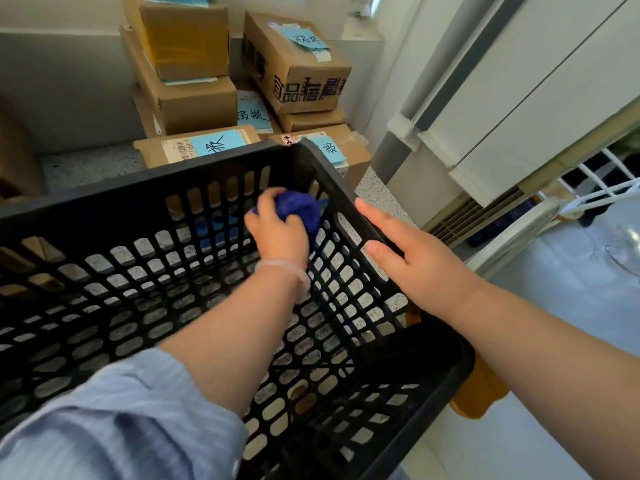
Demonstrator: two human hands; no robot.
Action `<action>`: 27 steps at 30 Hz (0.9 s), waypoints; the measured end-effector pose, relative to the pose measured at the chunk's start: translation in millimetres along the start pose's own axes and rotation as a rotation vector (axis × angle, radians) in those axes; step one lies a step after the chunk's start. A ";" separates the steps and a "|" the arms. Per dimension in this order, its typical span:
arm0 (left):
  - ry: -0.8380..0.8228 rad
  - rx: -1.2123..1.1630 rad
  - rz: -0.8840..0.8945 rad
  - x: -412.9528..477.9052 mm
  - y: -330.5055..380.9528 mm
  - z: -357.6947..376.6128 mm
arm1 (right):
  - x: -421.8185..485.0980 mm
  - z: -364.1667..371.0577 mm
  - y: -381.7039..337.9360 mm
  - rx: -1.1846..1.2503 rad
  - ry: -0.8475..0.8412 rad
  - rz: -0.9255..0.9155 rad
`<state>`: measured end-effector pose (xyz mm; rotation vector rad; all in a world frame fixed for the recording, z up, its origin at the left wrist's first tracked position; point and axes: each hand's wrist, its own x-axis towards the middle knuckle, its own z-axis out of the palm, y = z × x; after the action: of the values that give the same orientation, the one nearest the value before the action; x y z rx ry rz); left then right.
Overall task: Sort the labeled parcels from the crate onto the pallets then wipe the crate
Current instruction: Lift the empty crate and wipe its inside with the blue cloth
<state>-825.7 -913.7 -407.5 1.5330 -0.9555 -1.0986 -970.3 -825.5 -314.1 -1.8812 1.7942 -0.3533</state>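
Lattice walls of black plastic make up the crate (104, 199), which fills the lower half of the view, with speckled floor (86, 164) showing through its openings. The left hand (277, 230) reaches down inside it near the far right corner, its fingers (266, 202) curled tightly around a bunched dark blue cloth (301, 209) that is held close against the crate's inner wall; whether the cloth touches the plastic cannot be told through the motion blur. A pale, translucent band (284, 268) circles that wrist, and a light blue striped sleeve (121, 420) covers the upper forearm. The right hand (415, 258) lies on the crate's right rim, its fingers (377, 213) straight and flat along the top edge, gripping nothing. Just beyond the far wall, brown cardboard parcels (298, 74) are stacked several high beside a grey wall, and most carry light blue labels (216, 143) with handwritten characters. White panels (519, 81) stand to the right.
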 end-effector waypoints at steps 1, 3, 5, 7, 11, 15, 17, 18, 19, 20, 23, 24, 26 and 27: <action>-0.058 0.045 0.066 -12.5 -7.8 2.3 | 0.0 0.0 0.5 0.004 0.007 -0.001; -0.208 0.157 0.105 -34.5 -29.1 4.0 | 0.6 0.3 1.6 0.006 0.009 -0.010; -0.352 0.246 0.122 -54.7 -45.6 -2.7 | 0.6 1.0 1.0 0.002 0.007 -0.016; -0.546 0.327 0.175 -77.3 -59.3 -9.5 | 0.5 0.4 -0.7 0.008 0.005 -0.013; -0.979 0.557 0.138 -112.2 -91.3 -16.8 | -1.7 -0.8 -3.0 0.062 -0.001 0.002; -1.004 0.258 -0.047 -95.9 -80.0 -23.2 | -2.5 -0.3 -3.7 0.056 -0.003 0.000; -0.845 -0.056 -0.274 -76.8 -63.0 -25.2 | -2.7 -1.3 -3.9 0.058 -0.010 0.003; -0.719 -0.196 -0.363 -65.0 -56.8 -25.5 | -3.1 -2.1 -4.4 0.060 -0.013 0.004; -0.575 -0.308 -0.414 -51.4 -49.7 -25.4 | -3.6 -2.6 -4.9 0.060 -0.017 0.004; -0.434 -0.394 -0.435 -36.7 -41.7 -25.6 | -3.8 -3.1 -5.2 0.061 -0.022 0.005; -0.125 -0.493 -0.381 5.4 -25.3 -25.9 | -4.3 -2.8 -5.4 0.092 -0.025 0.015; -0.096 -0.423 -0.338 12.8 -25.1 -23.9 | -4.0 -2.4 -4.7 0.106 -0.022 0.014; -0.202 -0.087 -0.185 9.7 -32.3 -16.2 | -3.5 -1.6 -4.0 0.123 -0.021 0.009; -0.267 0.070 -0.113 1.7 -41.1 -11.5 | -3.5 -1.3 -3.4 0.128 -0.021 0.005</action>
<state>-812.1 -903.7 -446.7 1.5370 -1.1067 -1.3889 -968.4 -822.2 -310.6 -1.7852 1.7203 -0.4343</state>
